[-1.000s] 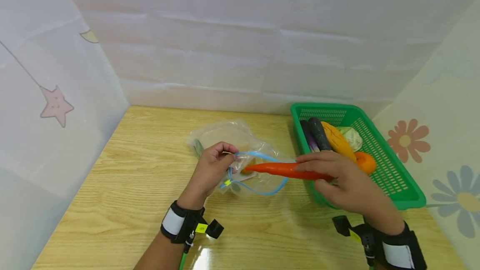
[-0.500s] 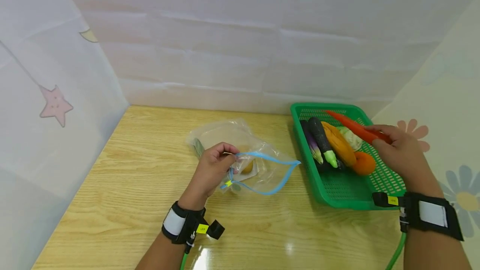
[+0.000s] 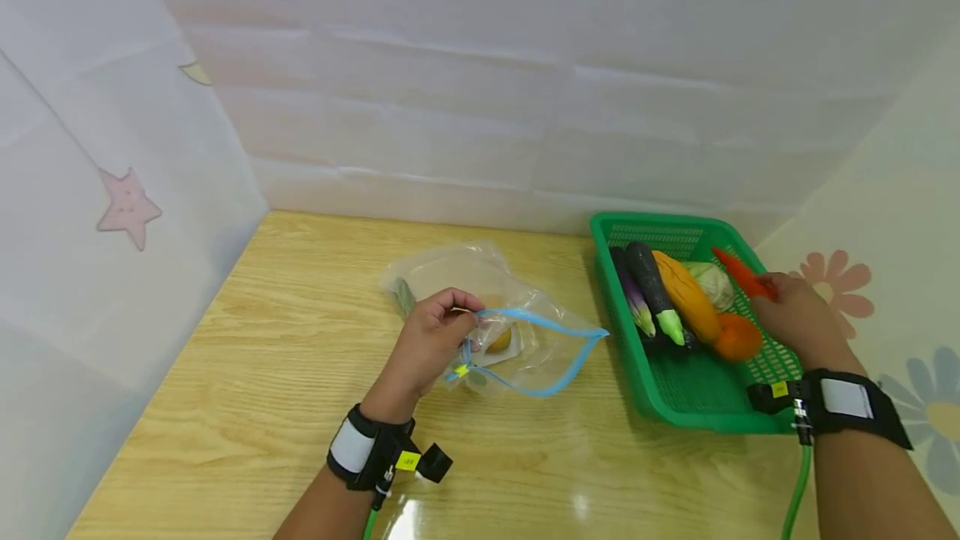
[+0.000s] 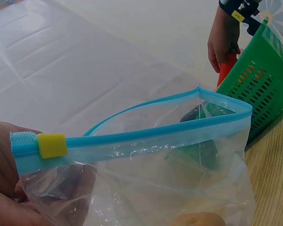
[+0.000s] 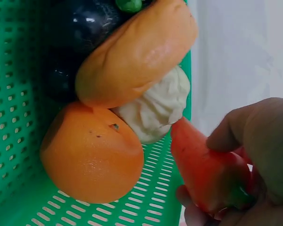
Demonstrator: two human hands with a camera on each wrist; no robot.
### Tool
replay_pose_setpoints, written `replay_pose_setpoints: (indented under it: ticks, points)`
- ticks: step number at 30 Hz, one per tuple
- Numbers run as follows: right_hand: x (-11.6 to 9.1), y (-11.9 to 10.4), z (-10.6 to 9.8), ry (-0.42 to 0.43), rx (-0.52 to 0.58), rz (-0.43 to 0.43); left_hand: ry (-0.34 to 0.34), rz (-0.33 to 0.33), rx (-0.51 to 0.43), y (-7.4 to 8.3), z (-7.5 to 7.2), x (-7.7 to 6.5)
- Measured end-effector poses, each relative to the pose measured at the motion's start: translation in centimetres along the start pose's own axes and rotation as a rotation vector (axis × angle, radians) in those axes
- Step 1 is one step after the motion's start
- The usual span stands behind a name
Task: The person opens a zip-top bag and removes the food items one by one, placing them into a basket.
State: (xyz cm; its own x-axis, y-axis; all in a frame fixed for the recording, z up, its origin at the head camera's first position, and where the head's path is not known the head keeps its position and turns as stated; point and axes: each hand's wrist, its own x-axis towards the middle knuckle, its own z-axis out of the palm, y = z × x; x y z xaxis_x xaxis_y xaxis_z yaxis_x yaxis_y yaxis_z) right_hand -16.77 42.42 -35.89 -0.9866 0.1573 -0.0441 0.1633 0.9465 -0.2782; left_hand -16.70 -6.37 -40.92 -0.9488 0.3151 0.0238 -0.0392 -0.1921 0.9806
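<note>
My left hand (image 3: 431,332) pinches the rim of a clear zip bag (image 3: 536,357), which has a blue zip edge and a yellow slider (image 4: 53,145). The bag's mouth gapes toward the right. Inside lie a round yellow-brown item (image 4: 198,219) and, at the far end, something grey-green (image 3: 403,297). My right hand (image 3: 798,315) holds a red-orange carrot (image 3: 738,273) by its thick, green-topped end, over the right side of the green basket (image 3: 652,407). In the right wrist view the carrot (image 5: 198,160) lies beside a pale cabbage (image 5: 158,106).
In the basket are dark eggplants (image 3: 651,277), a long yellow-orange fruit or vegetable (image 3: 686,297) and an orange (image 3: 738,337). The basket stands at the right of the wooden table (image 3: 262,373), near the back and right walls.
My right hand has carried the carrot from the bag's mouth rightward over the basket, then lower into its right side. The left hand has kept hold of the bag.
</note>
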Motion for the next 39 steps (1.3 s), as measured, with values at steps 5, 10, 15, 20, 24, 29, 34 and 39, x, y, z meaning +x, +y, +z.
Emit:
replay_pose_setpoints:
  ticks: [5, 10, 15, 20, 24, 29, 34, 39]
  points:
    - [0.4, 0.6, 0.3, -0.036, -0.042, -0.044, -0.003, 0.003, -0.004, 0.1, 0.3, -0.1]
    - [0.2, 1.0, 0.3, -0.046, -0.078, -0.058, -0.017, 0.011, -0.009, 0.2, 0.6, 0.1]
    - [0.0, 0.8, 0.2, -0.086, -0.1, -0.028, -0.021, 0.006, 0.023, 0.2, 0.8, 0.1]
    - [-0.4, 0.4, -0.5, -0.129, -0.113, -0.002, -0.027, -0.008, 0.043, 0.2, 1.0, 0.1]
    - [-1.0, -0.2, -1.5, -0.125, -0.108, 0.009, -0.023, -0.009, 0.044, 0.2, 1.1, 0.0]
    - [-1.6, -1.0, -2.6, -0.104, -0.095, 0.008, -0.028, 0.004, 0.044, 0.3, 1.1, 0.0]
    - [-3.1, -4.2, -2.4, 0.041, -0.028, -0.052, -0.038, 0.029, 0.053, 0.3, 1.2, -0.2]
    - [-5.3, -10.2, -1.4, 0.143, 0.063, -0.183, -0.052, 0.034, 0.03, 0.6, 1.2, -0.2]
